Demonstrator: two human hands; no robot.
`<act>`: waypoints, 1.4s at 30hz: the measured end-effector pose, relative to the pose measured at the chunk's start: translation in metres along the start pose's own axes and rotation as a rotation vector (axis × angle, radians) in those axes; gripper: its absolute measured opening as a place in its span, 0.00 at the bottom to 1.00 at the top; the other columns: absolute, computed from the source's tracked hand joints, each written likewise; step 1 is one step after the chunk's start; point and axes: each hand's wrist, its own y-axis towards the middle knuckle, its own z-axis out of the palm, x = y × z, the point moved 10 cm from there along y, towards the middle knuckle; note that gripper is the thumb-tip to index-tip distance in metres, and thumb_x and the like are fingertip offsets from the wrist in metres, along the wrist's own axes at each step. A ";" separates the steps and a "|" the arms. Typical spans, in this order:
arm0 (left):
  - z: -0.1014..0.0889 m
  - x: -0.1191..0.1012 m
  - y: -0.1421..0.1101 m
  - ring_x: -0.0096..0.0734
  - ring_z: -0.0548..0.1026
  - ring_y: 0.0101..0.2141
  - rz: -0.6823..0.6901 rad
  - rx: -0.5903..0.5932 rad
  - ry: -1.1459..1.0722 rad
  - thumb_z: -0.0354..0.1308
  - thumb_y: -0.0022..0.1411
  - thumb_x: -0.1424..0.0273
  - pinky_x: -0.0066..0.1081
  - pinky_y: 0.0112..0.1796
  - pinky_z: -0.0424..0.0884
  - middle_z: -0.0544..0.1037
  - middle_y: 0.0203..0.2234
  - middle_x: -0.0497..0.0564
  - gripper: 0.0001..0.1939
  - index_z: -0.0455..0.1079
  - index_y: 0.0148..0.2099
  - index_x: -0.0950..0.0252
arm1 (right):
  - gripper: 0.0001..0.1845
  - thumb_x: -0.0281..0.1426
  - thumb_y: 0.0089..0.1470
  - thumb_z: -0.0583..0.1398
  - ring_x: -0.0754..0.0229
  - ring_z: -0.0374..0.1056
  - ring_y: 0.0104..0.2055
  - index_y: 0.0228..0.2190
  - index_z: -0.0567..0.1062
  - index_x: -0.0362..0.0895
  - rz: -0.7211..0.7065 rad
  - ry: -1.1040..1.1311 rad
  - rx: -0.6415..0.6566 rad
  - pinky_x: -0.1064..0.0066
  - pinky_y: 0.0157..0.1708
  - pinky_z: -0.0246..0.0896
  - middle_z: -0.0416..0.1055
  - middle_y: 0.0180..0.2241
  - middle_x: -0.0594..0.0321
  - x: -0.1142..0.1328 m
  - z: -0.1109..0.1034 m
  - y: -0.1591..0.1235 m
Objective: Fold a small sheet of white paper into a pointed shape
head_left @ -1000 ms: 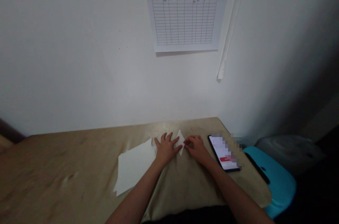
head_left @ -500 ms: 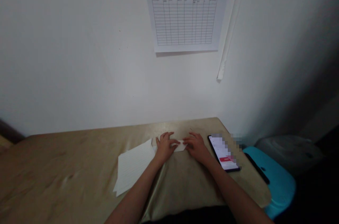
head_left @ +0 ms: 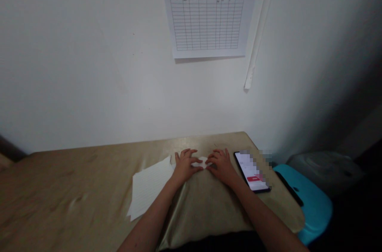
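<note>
A small folded piece of white paper lies on the table between my two hands, partly covered by fingers. My left hand pinches its left side with thumb and index finger, the other fingers raised and spread. On the right side, my right hand grips the paper in the same way, its outer fingers lifted. Both wrists hover low over the tabletop. Left of my left forearm sits a stack of lined paper sheets, partly hidden by that arm.
A phone with a lit screen lies right of my right hand. The table has a brown, wrinkled cover and meets a white wall. A printed grid sheet hangs there. Beyond the right edge stands a turquoise object.
My fingers have shifted slightly on the folded paper, both thumbs now lower along its near edge. The paper looks turned or refolded, with its top edge now peaked.
</note>
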 end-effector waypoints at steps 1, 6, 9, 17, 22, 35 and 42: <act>0.000 -0.001 0.000 0.52 0.56 0.65 0.005 -0.005 0.000 0.69 0.55 0.57 0.69 0.62 0.36 0.69 0.62 0.46 0.13 0.80 0.44 0.44 | 0.09 0.32 0.56 0.64 0.49 0.58 0.62 0.39 0.80 0.55 -0.008 -0.001 0.005 0.38 0.65 0.26 0.76 0.47 0.63 0.001 0.001 0.000; 0.000 -0.001 -0.001 0.51 0.57 0.64 0.028 -0.027 0.012 0.67 0.58 0.58 0.69 0.62 0.35 0.70 0.62 0.45 0.10 0.80 0.44 0.44 | 0.08 0.31 0.58 0.63 0.51 0.60 0.60 0.39 0.80 0.54 -0.042 -0.002 0.011 0.38 0.65 0.24 0.76 0.47 0.63 0.004 0.004 0.001; 0.000 0.000 0.000 0.51 0.57 0.64 0.020 -0.027 0.006 0.66 0.59 0.58 0.68 0.62 0.35 0.70 0.61 0.45 0.08 0.81 0.43 0.44 | 0.07 0.32 0.59 0.62 0.51 0.61 0.60 0.38 0.80 0.54 -0.051 -0.006 0.002 0.38 0.65 0.25 0.77 0.47 0.63 0.003 0.005 0.001; -0.001 0.002 0.000 0.51 0.59 0.63 -0.017 -0.030 -0.047 0.63 0.61 0.56 0.71 0.61 0.35 0.71 0.60 0.46 0.07 0.81 0.40 0.45 | 0.07 0.34 0.61 0.61 0.50 0.61 0.59 0.38 0.80 0.50 0.025 -0.021 -0.048 0.38 0.65 0.28 0.78 0.45 0.61 -0.003 0.006 0.005; 0.003 0.007 0.001 0.52 0.59 0.63 -0.044 -0.017 -0.080 0.65 0.59 0.55 0.73 0.60 0.35 0.71 0.60 0.46 0.08 0.81 0.41 0.43 | 0.07 0.35 0.61 0.61 0.49 0.61 0.59 0.38 0.80 0.51 0.070 -0.014 -0.028 0.38 0.65 0.28 0.77 0.45 0.61 -0.005 0.006 0.005; -0.003 -0.002 -0.001 0.49 0.61 0.61 -0.009 -0.037 -0.098 0.68 0.57 0.59 0.69 0.61 0.37 0.73 0.56 0.48 0.04 0.81 0.35 0.49 | 0.06 0.33 0.61 0.61 0.52 0.62 0.57 0.38 0.79 0.53 -0.014 -0.119 -0.013 0.36 0.65 0.18 0.76 0.45 0.64 0.006 0.004 0.004; -0.001 0.003 0.001 0.50 0.60 0.61 -0.042 -0.056 -0.109 0.68 0.56 0.61 0.67 0.62 0.37 0.73 0.56 0.47 0.02 0.81 0.34 0.50 | 0.06 0.33 0.62 0.60 0.52 0.63 0.56 0.38 0.79 0.52 0.026 -0.109 -0.006 0.35 0.64 0.22 0.76 0.44 0.63 0.006 0.004 0.004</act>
